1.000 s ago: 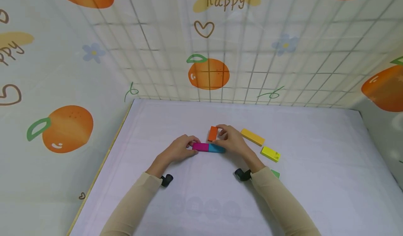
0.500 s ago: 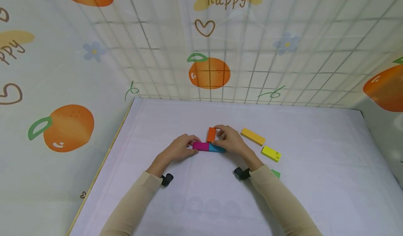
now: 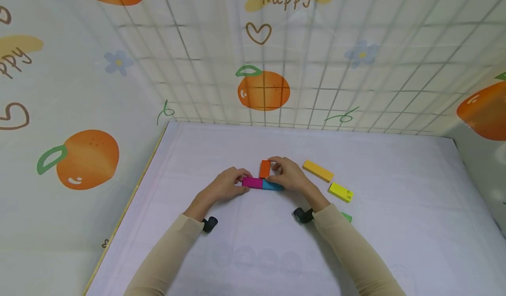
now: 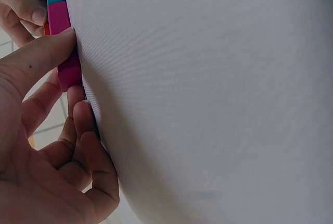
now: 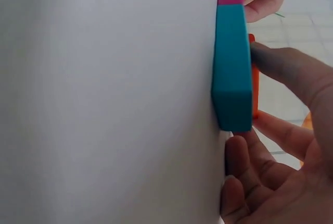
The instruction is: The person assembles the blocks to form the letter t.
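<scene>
A magenta block [image 3: 253, 183] and a blue block [image 3: 272, 185] lie end to end in a row on the white table. My left hand [image 3: 227, 185] pinches the magenta block at its left end, thumb on the near side, as the left wrist view shows. Behind the row, an orange block [image 3: 265, 169] stands crosswise, its near end by the joint between the two. My right hand [image 3: 292, 175] holds the orange block between thumb and index finger, reaching over the blue block [image 5: 233, 52]. In the right wrist view the blue block hides most of the orange block [image 5: 255, 88].
Right of my right hand lie an amber block [image 3: 318, 171], a yellow block [image 3: 341, 192] and a green block [image 3: 346, 217], the last partly covered by the right sleeve. A patterned curtain [image 3: 189, 85] stands behind the table's back edge.
The orange block has shifted slightly left and turned straighter against the row, with my right hand moving along. My left hand and the magenta block stay in place.
</scene>
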`<control>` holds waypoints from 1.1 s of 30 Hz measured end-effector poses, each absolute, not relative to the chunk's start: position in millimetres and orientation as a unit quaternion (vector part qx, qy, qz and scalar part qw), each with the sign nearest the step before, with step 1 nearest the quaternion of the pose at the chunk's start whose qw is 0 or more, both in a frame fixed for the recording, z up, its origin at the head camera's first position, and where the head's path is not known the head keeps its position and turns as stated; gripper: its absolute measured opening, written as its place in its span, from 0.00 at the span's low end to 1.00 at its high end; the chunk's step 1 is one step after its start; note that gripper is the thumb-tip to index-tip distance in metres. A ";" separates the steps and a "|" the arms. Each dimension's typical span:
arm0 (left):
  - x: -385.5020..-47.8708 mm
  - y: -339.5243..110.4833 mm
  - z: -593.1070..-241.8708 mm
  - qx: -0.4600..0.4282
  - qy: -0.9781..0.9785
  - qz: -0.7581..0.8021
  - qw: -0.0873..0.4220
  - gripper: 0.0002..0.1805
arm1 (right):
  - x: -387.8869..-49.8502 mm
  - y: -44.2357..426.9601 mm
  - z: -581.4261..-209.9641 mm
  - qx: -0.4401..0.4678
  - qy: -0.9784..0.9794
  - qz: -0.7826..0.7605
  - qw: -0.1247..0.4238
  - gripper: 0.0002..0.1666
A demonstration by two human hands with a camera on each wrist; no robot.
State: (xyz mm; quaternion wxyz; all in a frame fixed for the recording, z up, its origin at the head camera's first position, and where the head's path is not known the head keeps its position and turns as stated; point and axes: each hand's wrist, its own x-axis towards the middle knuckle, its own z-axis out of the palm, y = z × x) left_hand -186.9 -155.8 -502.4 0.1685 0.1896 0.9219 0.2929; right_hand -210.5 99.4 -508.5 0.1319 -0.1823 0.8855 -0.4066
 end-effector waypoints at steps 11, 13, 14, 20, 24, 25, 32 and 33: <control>-184.9 -155.5 -499.2 0.188 0.920 0.300 0.171 0.18 | -213.0 98.1 -508.1 -0.185 0.889 -0.395 0.144 0.37; -185.3 -155.7 -500.5 0.188 0.920 0.298 0.171 0.18 | -213.1 98.1 -508.2 -0.185 0.889 -0.393 0.145 0.37; -185.6 -155.8 -501.0 0.188 0.920 0.298 0.171 0.18 | -213.0 98.2 -508.1 -0.186 0.889 -0.392 0.145 0.38; -186.8 -156.1 -503.0 0.191 0.920 0.297 0.169 0.18 | -211.8 98.8 -507.1 -0.192 0.887 -0.393 0.145 0.38; -186.7 -156.2 -502.9 0.191 0.920 0.297 0.168 0.18 | -212.4 99.1 -507.2 -0.194 0.886 -0.395 0.144 0.39; -186.6 -156.1 -502.7 0.191 0.920 0.298 0.168 0.18 | -212.8 99.1 -507.3 -0.194 0.886 -0.395 0.144 0.39; -185.6 -156.0 -500.9 0.192 0.920 0.299 0.166 0.18 | -213.9 99.3 -507.8 -0.195 0.883 -0.400 0.147 0.39; -185.5 -155.9 -500.7 0.193 0.920 0.299 0.166 0.18 | -213.7 99.4 -507.4 -0.194 0.882 -0.402 0.149 0.39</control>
